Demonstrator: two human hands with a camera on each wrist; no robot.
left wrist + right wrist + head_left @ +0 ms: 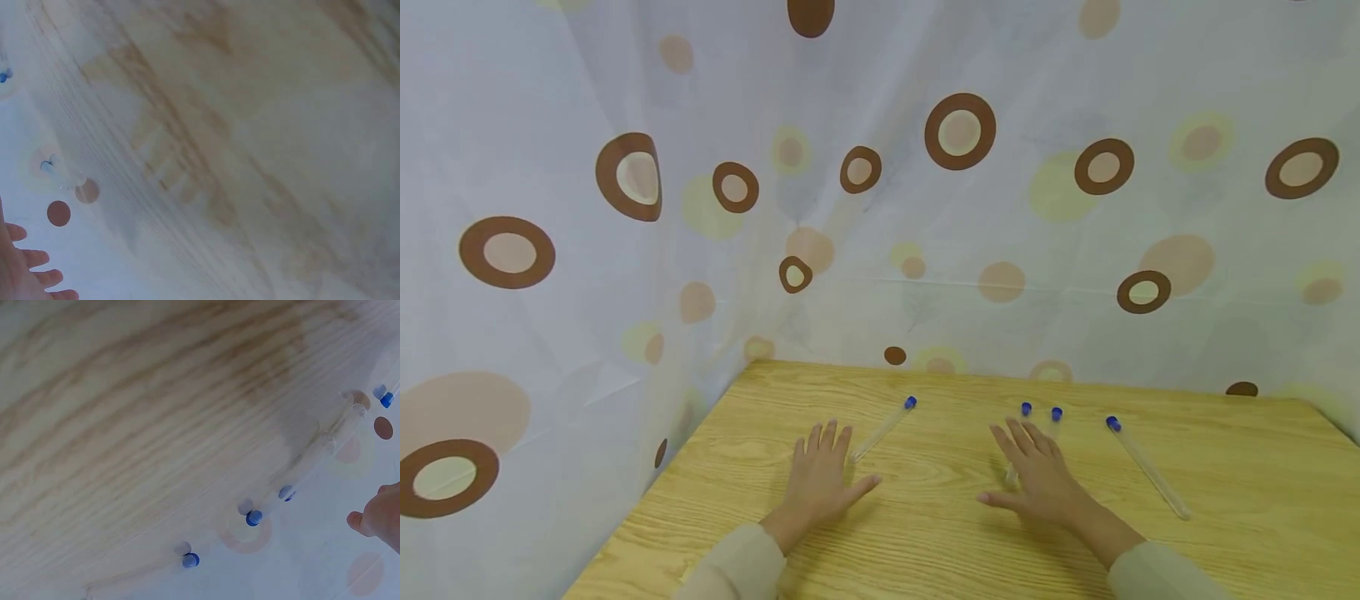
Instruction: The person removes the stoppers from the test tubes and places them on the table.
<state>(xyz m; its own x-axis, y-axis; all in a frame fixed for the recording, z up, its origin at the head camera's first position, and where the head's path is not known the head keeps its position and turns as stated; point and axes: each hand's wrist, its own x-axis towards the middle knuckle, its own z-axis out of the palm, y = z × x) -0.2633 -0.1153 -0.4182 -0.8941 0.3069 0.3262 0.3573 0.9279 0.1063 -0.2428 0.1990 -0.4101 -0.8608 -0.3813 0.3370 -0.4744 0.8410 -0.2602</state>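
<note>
My left hand [822,482] is spread palm down over the wooden table, fingers extended and holding nothing. Just right of its fingertips lies a clear test tube [880,432] with a blue cap, slanting away from me. My right hand [1043,479] is likewise spread and holds nothing. Partly hidden behind it are two more capped tubes, whose blue caps [1026,409] show past the fingers. Farther right another clear tube [1150,471] lies diagonally, blue cap at the far end. Whether either palm touches the wood, I cannot tell.
The light wooden table [940,533] meets a pale hanging cloth [880,225] with brown and beige circles at its back and left. In the right wrist view, several blue caps [190,560] and tube bodies appear beside the wood grain.
</note>
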